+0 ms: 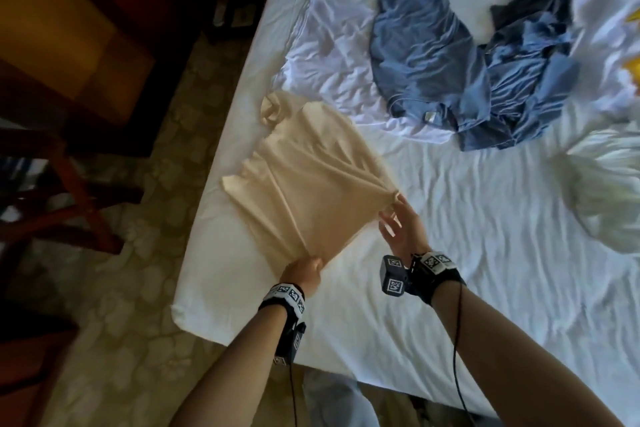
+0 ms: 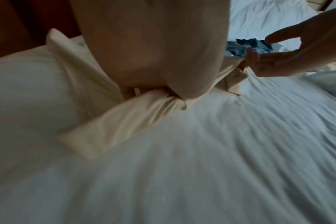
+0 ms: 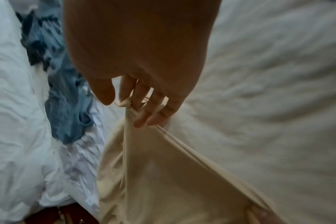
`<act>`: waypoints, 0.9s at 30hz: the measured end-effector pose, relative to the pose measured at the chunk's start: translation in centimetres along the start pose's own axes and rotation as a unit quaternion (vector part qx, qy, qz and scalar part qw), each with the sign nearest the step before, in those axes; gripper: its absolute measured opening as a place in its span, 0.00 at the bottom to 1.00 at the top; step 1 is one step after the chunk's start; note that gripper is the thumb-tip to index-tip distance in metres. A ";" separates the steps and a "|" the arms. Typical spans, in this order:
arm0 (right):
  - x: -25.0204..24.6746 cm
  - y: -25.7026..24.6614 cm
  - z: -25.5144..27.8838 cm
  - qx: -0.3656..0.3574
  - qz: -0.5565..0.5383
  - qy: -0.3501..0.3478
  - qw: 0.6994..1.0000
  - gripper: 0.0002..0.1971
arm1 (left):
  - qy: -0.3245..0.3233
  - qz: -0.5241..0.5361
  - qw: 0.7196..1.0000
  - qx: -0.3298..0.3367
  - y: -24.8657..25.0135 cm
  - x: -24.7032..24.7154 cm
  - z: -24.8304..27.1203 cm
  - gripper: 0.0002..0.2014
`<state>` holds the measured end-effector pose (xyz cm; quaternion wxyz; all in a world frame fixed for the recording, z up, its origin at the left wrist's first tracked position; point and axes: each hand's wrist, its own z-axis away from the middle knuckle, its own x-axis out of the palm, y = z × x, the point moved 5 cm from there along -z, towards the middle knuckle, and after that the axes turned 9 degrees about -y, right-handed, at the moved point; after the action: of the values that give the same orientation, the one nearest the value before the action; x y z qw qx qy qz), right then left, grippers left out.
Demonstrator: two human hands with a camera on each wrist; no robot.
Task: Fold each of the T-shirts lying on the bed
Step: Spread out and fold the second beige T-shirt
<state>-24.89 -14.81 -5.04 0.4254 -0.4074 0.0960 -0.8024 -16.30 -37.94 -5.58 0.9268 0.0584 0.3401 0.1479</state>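
While the wide bed with its wrinkled white sheet (image 1: 467, 218) fills most of the head view, several garments lie spread across it. Largest of the loose pieces is a white crumpled heap of bedding or cloth (image 1: 609, 184) at the far right edge; whether it is a shirt cannot be told. Beside it, toward the head of the bed, a rumpled pile of blue and dark navy T-shirts (image 1: 530, 80) touches a flatter mid-blue T-shirt (image 1: 422, 48), which overlaps a pale lilac-white T-shirt (image 1: 332, 69) spread beneath its left side.

Nearer the person, by the corner of the mattress, lies the beige soft-knit T-shirt (image 1: 304, 177). Its collar end rests on the sheet toward the lilac-white shirt, while its near edge is lifted and pulled taut between both hands, with tension folds fanning out from each grip.

The left hand (image 1: 304, 272) is clenched round a bunched corner of the beige shirt; the left wrist view shows fabric gathered tight in the fist. The right hand (image 1: 401, 229) pinches the opposite corner between its first fingers, the remaining fingers (image 3: 155, 112) loosely extended.

Patterned carpet (image 1: 145, 218) and dark wooden furniture (image 1: 69, 45) lie off the bed's left side.
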 end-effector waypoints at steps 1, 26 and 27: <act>-1.2 -1.1 1.1 -0.008 -0.011 0.001 1.000 0.22 | -0.021 0.011 1.000 0.009 1.8 0.9 0.7 0.15; -30.6 -16.6 11.9 -0.235 -0.134 0.092 0.958 0.16 | -0.143 -0.099 0.962 0.212 36.0 16.5 -2.2 0.20; -29.8 -17.0 11.3 -0.246 -0.136 0.077 0.957 0.13 | -0.114 -0.084 0.965 0.221 35.8 15.1 -2.4 0.18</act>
<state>-17.74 20.62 -6.24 0.1904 -0.4456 0.2666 -0.8331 -15.31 0.80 -9.24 0.9326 0.2494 0.2602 -0.0171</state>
